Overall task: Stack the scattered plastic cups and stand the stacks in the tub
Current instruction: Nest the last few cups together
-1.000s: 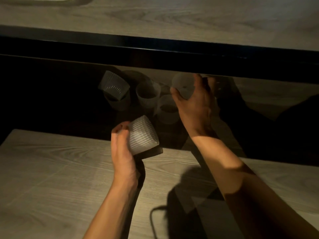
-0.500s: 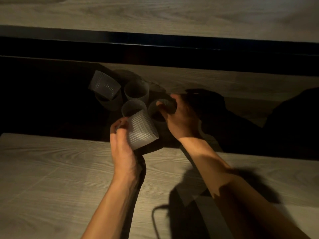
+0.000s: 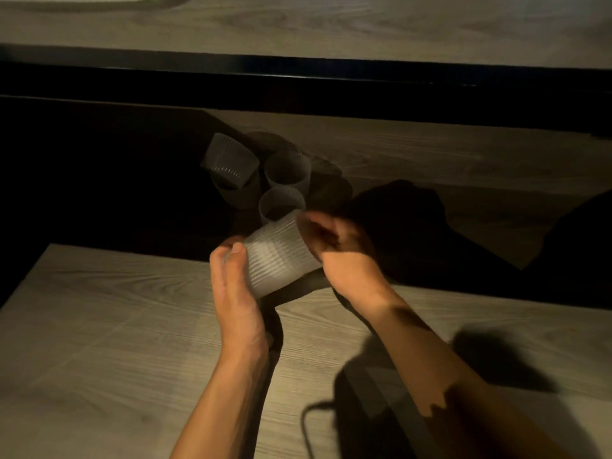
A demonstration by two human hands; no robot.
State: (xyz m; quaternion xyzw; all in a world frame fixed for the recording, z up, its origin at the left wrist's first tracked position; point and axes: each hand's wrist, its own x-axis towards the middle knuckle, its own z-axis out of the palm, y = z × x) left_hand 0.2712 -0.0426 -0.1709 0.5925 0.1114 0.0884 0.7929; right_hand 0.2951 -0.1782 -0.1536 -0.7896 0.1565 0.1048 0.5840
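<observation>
The ribbed cup (image 3: 280, 256) is held in the air over the near edge of the surface (image 3: 99, 326). Its long axis slants from the left hand (image 3: 236, 293), whose fingers wrap its near end, up to the right hand (image 3: 344, 256), whose fingers curl against its far end (blur hides whether they pinch a second cup). Counted: one cup in hand and four in the dark recess beyond, namely a tilted cup (image 3: 228, 159) resting on a darker cup (image 3: 236, 193), a far upright cup (image 3: 287, 168) and a near upright cup (image 3: 281, 203); no tub outline can be made out.
</observation>
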